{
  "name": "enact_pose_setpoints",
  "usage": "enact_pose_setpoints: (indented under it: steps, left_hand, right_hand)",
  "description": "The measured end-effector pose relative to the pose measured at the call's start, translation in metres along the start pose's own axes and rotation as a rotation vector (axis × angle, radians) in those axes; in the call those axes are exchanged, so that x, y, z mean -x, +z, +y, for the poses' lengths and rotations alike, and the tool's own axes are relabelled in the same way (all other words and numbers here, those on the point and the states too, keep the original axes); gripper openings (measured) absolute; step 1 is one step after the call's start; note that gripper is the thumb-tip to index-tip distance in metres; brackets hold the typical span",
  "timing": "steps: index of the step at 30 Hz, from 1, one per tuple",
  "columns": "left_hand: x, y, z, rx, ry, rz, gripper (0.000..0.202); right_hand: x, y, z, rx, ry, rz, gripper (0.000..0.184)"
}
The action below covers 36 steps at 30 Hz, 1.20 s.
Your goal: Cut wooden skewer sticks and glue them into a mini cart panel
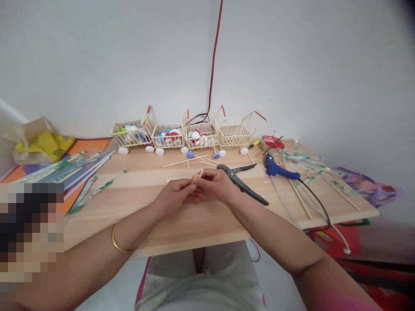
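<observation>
My left hand [177, 193] and my right hand [216, 183] meet over the middle of the table, fingers closed together. Pinched between them are short thin wooden sticks [201, 173], their tips poking up at the right fingers; how many is hidden. A few longer wooden sticks [171, 179] show just behind my left hand; whether they are held or lie on the table I cannot tell. Black-handled cutting pliers [238, 177] lie beside my right hand, jaws toward it. More loose sticks [186, 161] are spread on the wood behind my hands.
Several stick-built carts stand along the wall, such as the leftmost cart [132, 134] and rightmost cart [235, 136]. A blue glue gun [280, 169] with its cord lies right, near a red dish [273, 142]. Wrapped sticks [65, 168] and a yellow bag [48, 146] are left.
</observation>
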State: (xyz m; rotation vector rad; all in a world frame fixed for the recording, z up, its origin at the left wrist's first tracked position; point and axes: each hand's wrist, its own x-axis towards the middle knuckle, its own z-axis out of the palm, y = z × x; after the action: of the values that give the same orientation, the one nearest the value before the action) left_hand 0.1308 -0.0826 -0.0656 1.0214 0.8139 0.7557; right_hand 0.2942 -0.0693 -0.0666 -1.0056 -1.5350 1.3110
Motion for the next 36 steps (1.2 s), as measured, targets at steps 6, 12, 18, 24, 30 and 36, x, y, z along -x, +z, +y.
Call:
enact_pose_setpoints:
  steps: [6,12,18,24,30,36]
  left_hand:
    - [0.001,0.004,0.001,0.153,-0.020,0.034,0.028]
    - [0.002,0.004,0.006,0.212,-0.105,0.005,0.026]
    - [0.003,0.002,0.008,0.074,-0.198,-0.031,0.017]
    - [0.000,-0.003,0.001,0.030,-0.150,-0.015,0.018]
    - [-0.001,-0.004,-0.001,-0.025,-0.113,-0.009,0.024]
    - [0.000,-0.005,0.003,-0.024,-0.100,-0.039,0.027]
  right_hand:
    - [-0.002,-0.002,0.002,0.004,0.056,0.055,0.026]
    - [-0.002,-0.002,-0.002,-0.033,0.094,0.032,0.030]
    - [0.000,0.000,0.000,0.006,0.143,-0.003,0.033]
    - [0.001,0.003,-0.006,0.046,0.097,0.002,0.031]
    - [0.000,-0.001,-0.007,-0.056,0.093,-0.078,0.028]
    - [0.000,0.001,-0.003,0.017,0.061,-0.027,0.029]
